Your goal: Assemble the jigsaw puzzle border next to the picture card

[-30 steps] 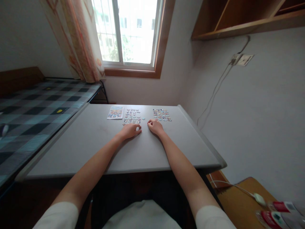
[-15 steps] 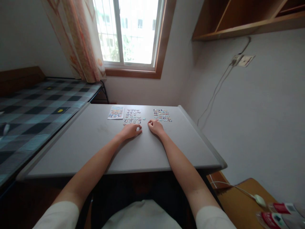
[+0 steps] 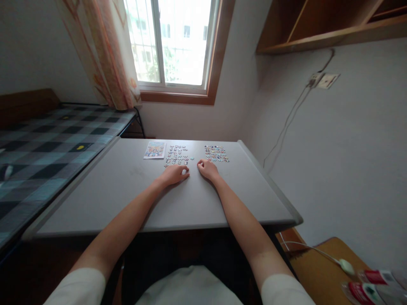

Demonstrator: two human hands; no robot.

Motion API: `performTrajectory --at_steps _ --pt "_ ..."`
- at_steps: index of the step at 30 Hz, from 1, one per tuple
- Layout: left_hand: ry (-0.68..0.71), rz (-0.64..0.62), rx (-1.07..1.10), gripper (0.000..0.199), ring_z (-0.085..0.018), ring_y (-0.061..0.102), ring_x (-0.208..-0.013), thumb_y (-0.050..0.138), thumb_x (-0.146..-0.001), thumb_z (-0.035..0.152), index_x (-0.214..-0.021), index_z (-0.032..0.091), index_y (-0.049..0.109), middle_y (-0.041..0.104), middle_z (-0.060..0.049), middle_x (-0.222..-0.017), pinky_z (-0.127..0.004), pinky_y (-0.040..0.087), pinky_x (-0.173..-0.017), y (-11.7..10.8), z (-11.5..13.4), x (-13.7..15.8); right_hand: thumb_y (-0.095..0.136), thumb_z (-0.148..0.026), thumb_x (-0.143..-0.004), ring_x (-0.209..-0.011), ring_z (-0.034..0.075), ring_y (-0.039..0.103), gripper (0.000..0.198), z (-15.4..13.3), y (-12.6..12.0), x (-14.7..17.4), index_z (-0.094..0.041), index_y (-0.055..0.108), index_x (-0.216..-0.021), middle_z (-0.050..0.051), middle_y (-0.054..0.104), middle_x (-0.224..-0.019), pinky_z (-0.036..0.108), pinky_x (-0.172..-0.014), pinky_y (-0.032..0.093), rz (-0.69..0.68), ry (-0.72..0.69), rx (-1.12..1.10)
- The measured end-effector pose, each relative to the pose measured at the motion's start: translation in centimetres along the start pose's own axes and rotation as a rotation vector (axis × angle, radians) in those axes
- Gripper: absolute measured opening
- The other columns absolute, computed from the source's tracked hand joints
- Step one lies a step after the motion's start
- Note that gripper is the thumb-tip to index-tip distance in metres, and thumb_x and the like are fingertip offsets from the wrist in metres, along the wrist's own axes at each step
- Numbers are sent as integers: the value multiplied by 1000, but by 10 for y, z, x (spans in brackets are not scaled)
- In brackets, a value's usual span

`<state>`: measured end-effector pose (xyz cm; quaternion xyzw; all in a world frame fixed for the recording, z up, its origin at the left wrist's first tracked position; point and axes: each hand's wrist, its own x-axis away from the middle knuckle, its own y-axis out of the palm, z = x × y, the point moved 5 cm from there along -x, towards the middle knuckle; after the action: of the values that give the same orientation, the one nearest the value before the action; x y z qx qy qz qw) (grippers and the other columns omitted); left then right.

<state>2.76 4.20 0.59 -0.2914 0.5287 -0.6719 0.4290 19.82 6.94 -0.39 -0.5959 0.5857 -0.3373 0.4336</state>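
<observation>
My left hand [image 3: 175, 173] rests on the grey-white table [image 3: 104, 203], just below a group of jigsaw puzzle pieces [image 3: 178, 151]. Its fingers are curved, with a gap between thumb and forefinger, and I see nothing between them. Across from it, my right hand [image 3: 208, 169] lies curled on its side, fingertips closed against the thumb; whatever they might hold is hidden. Beyond this hand sits a second group of jigsaw pieces [image 3: 216, 153] in rough rows. One loose blue-green jigsaw piece [image 3: 192, 158] lies between the groups. A colourful picture sheet [image 3: 154, 150] is left of the pieces.
To the left is a bed with a checked sheet [image 3: 63, 144]. A window [image 3: 178, 46] and curtain [image 3: 108, 55] are ahead. A wooden shelf [image 3: 305, 44] hangs at upper right, above a socket [image 3: 326, 80] with cables. Bottles [image 3: 365, 292] stand out at lower right.
</observation>
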Motion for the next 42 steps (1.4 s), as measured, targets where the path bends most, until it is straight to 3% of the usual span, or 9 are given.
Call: performTrajectory --at_steps 42 --pt "12 17 -9 38 -17 62 -71 48 -85 48 -111 26 65 69 -2 -80 -24 39 -65 -1 1 0 46 -28 -85 -84 18 63 25 2 2 -1 -23 66 -98 4 70 -91 25 -75 43 10 -15 -23"
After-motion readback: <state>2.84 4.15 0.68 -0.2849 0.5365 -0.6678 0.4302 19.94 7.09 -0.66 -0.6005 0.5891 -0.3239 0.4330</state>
